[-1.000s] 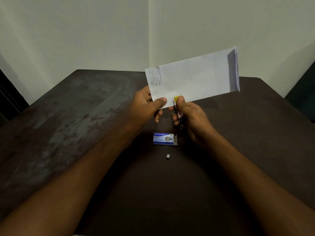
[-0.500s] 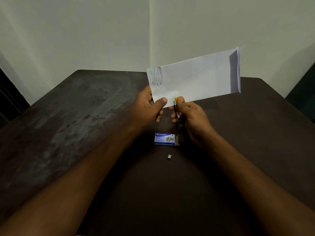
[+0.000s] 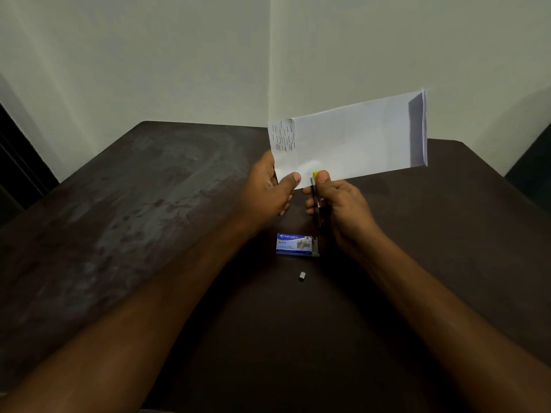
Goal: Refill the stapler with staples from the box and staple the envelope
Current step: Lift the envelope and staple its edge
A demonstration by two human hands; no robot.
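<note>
A long white envelope (image 3: 351, 138) is held up above the table, its left end marked with several short staple lines. My left hand (image 3: 268, 192) pinches its lower left corner between thumb and fingers. My right hand (image 3: 337, 201) grips a small dark stapler (image 3: 318, 198) with a yellow tip, its nose at the envelope's bottom edge just right of my left thumb. Below my hands, a blue staple box (image 3: 293, 244) lies on the table with its right end open. A small loose strip of staples (image 3: 302, 276) lies in front of the box.
The dark brown table (image 3: 149, 219) has a worn, lighter patch on its left half. Pale walls meet in a corner behind it. Dark objects stand past the table's left and right edges.
The envelope and both hands have barely shifted; the grip on the envelope and on the stapler is the same. The box and the loose staples have not moved.
</note>
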